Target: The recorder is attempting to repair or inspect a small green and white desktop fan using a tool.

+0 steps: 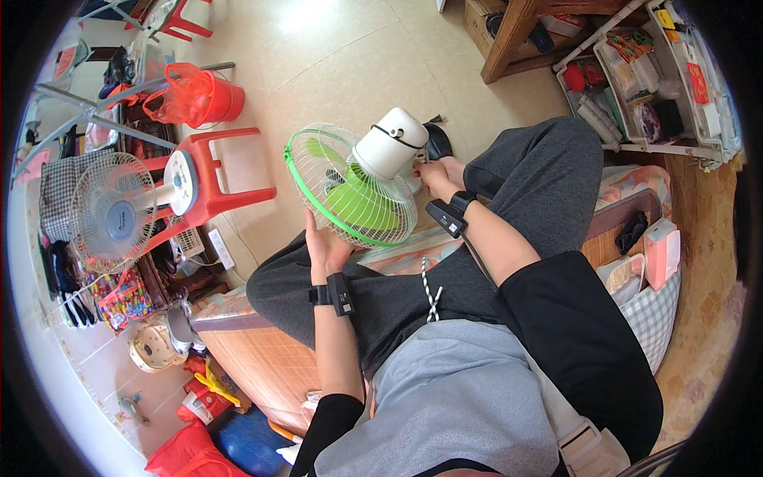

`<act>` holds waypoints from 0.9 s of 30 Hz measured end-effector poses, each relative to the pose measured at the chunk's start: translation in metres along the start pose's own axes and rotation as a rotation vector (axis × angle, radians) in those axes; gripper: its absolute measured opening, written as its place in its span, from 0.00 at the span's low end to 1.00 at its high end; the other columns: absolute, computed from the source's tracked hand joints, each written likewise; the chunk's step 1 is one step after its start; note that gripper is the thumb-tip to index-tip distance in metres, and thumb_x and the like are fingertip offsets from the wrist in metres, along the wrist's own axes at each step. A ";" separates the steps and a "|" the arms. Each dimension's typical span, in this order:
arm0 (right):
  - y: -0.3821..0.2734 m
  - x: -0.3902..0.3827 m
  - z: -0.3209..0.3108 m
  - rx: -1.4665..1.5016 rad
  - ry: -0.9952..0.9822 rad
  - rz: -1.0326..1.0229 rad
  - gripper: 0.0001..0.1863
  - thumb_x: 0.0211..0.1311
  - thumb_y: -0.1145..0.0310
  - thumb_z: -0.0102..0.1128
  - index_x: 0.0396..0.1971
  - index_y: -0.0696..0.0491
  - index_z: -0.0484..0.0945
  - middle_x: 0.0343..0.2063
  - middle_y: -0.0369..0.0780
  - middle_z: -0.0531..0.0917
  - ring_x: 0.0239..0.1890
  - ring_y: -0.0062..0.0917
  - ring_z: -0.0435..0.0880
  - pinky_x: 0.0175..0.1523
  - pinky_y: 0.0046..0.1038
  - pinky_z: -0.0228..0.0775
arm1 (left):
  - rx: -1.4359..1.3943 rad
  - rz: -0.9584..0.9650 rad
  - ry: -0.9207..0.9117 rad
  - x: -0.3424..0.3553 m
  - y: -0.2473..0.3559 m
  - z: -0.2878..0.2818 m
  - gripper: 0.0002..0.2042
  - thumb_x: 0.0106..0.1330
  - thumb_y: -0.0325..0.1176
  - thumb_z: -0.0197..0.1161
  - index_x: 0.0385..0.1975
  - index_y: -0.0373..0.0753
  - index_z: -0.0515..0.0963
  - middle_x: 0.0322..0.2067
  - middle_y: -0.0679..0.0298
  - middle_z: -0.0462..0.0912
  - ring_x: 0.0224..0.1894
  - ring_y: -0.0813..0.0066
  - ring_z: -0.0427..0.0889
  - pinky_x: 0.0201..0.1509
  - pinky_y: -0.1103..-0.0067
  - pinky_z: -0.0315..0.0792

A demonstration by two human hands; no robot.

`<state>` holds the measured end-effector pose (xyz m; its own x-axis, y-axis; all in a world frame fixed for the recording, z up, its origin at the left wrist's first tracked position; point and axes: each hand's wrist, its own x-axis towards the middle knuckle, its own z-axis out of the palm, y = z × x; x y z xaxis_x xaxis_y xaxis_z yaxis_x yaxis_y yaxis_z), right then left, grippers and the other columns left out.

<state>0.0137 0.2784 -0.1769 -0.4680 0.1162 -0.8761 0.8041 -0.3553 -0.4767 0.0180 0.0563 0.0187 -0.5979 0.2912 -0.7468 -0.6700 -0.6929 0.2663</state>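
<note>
The fan (362,176) between the hands has its blades (362,208) and cage (315,207) on; how tight doesn't show. The left hand (324,248) touches the cage, the right hand (433,176) is by the motor (389,145); whether they grip, one cannot tell.

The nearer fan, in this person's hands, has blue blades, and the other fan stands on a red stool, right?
Not quite: the head view shows the nearer fan with green blades, not blue. The other fan does stand on a red stool.

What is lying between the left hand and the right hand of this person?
In the head view, the green-bladed fan lies between the left hand and the right hand.
</note>
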 end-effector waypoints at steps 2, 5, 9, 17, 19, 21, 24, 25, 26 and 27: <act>0.001 -0.003 0.002 0.013 0.007 0.004 0.09 0.59 0.62 0.55 0.28 0.53 0.76 0.18 0.35 0.78 0.12 0.23 0.67 0.14 0.28 0.56 | 0.106 -0.045 0.002 0.002 -0.001 -0.001 0.37 0.62 0.63 0.41 0.63 0.42 0.53 0.63 0.53 0.54 0.64 0.51 0.53 0.62 0.45 0.41; 0.003 -0.002 -0.001 -0.054 0.079 -0.036 0.13 0.57 0.63 0.56 0.24 0.59 0.79 0.20 0.40 0.81 0.19 0.27 0.75 0.25 0.29 0.63 | 0.116 -0.111 -0.014 0.001 -0.002 0.015 0.37 0.61 0.65 0.39 0.63 0.45 0.54 0.64 0.54 0.53 0.64 0.51 0.52 0.61 0.42 0.40; 0.003 0.005 0.000 -0.063 0.062 -0.087 0.13 0.57 0.61 0.57 0.25 0.56 0.78 0.19 0.38 0.80 0.17 0.24 0.72 0.23 0.29 0.61 | 0.089 -0.122 -0.026 -0.007 -0.004 0.027 0.37 0.61 0.65 0.39 0.64 0.44 0.52 0.65 0.55 0.51 0.65 0.51 0.49 0.62 0.42 0.36; -0.001 0.010 0.006 -0.125 0.118 -0.195 0.13 0.53 0.60 0.59 0.23 0.57 0.78 0.18 0.37 0.79 0.15 0.23 0.72 0.21 0.28 0.60 | 0.275 0.033 0.043 -0.012 -0.013 0.022 0.47 0.57 0.69 0.42 0.65 0.37 0.38 0.66 0.51 0.41 0.68 0.53 0.38 0.64 0.46 0.29; 0.000 0.014 0.006 -0.180 0.140 -0.175 0.16 0.55 0.59 0.57 0.23 0.59 0.79 0.18 0.41 0.81 0.23 0.29 0.78 0.30 0.31 0.66 | 0.271 0.049 0.028 -0.013 -0.015 0.024 0.46 0.58 0.68 0.42 0.66 0.39 0.39 0.66 0.51 0.40 0.68 0.53 0.38 0.63 0.45 0.30; 0.002 0.016 0.007 -0.160 0.140 -0.203 0.17 0.55 0.58 0.57 0.22 0.59 0.79 0.18 0.42 0.81 0.22 0.30 0.79 0.30 0.32 0.66 | 0.266 0.065 0.013 -0.015 -0.019 0.030 0.44 0.59 0.67 0.41 0.66 0.41 0.39 0.67 0.52 0.40 0.68 0.53 0.38 0.62 0.44 0.30; -0.002 0.013 0.004 -0.178 0.131 -0.210 0.15 0.54 0.60 0.58 0.22 0.59 0.78 0.17 0.40 0.80 0.20 0.27 0.77 0.28 0.30 0.66 | 0.474 0.322 0.026 -0.021 -0.031 0.044 0.40 0.61 0.61 0.46 0.66 0.46 0.38 0.66 0.53 0.42 0.68 0.54 0.41 0.60 0.41 0.35; -0.006 0.009 0.004 -0.217 0.121 -0.190 0.13 0.53 0.62 0.60 0.23 0.59 0.78 0.18 0.38 0.79 0.19 0.24 0.76 0.25 0.27 0.64 | 0.670 0.376 0.141 -0.023 -0.036 0.050 0.40 0.62 0.56 0.50 0.66 0.49 0.36 0.65 0.54 0.45 0.67 0.55 0.44 0.58 0.40 0.38; -0.005 0.010 0.005 -0.218 0.118 -0.187 0.13 0.53 0.62 0.60 0.23 0.59 0.78 0.18 0.38 0.79 0.19 0.24 0.76 0.25 0.27 0.64 | 0.866 0.427 0.259 -0.023 -0.037 0.053 0.40 0.62 0.52 0.54 0.66 0.51 0.35 0.65 0.55 0.47 0.66 0.56 0.48 0.56 0.38 0.41; -0.006 0.014 0.005 -0.219 0.121 -0.189 0.13 0.53 0.62 0.60 0.23 0.58 0.78 0.17 0.38 0.79 0.19 0.24 0.75 0.25 0.27 0.64 | 0.913 0.516 0.189 -0.018 -0.036 0.054 0.47 0.57 0.39 0.65 0.65 0.46 0.31 0.62 0.55 0.52 0.63 0.59 0.54 0.59 0.48 0.50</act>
<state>0.0009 0.2773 -0.1859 -0.5803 0.2753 -0.7664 0.7729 -0.1101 -0.6248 0.0291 0.1114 0.0553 -0.8780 -0.0583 -0.4751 -0.4785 0.0763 0.8748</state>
